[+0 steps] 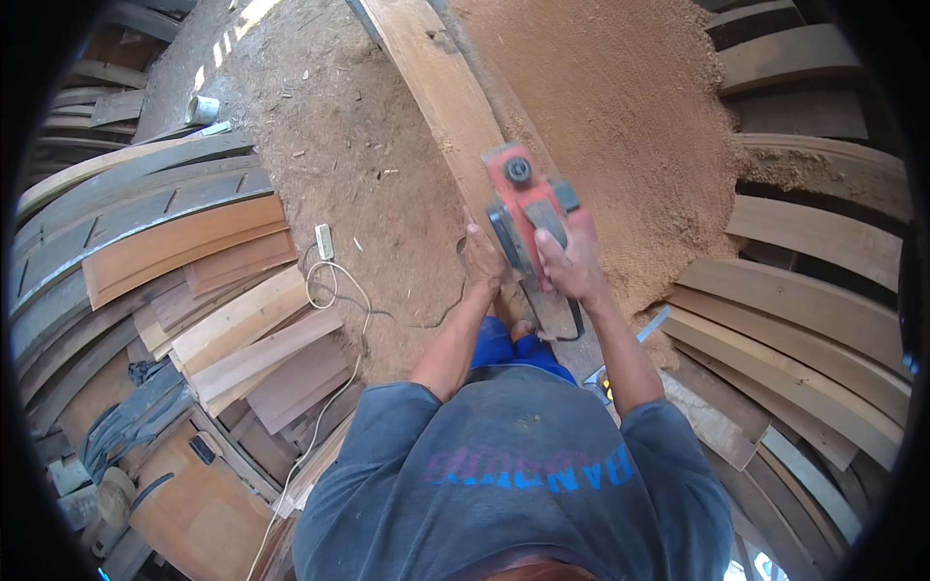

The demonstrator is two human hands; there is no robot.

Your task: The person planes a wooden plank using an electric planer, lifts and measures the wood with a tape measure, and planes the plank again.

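A red and black electric planer (pixel 523 189) sits on a long wooden plank (pixel 441 92) that runs away from me. My right hand (pixel 573 257) is closed round the planer's rear handle. Beside the planer, my left hand (pixel 484 259) grips the left edge of the plank near its close end; part of its fingers is hidden. Behind the planer, the plank's near end lies close to my legs.
Wood shavings (pixel 620 126) cover the ground to the right. Stacked boards (pixel 814 252) line the right side, and more planks (pixel 242 329) pile up on the left. A white socket block (pixel 324 242) with a pale cord lies on the ground. A white bucket (pixel 201 110) stands at far left.
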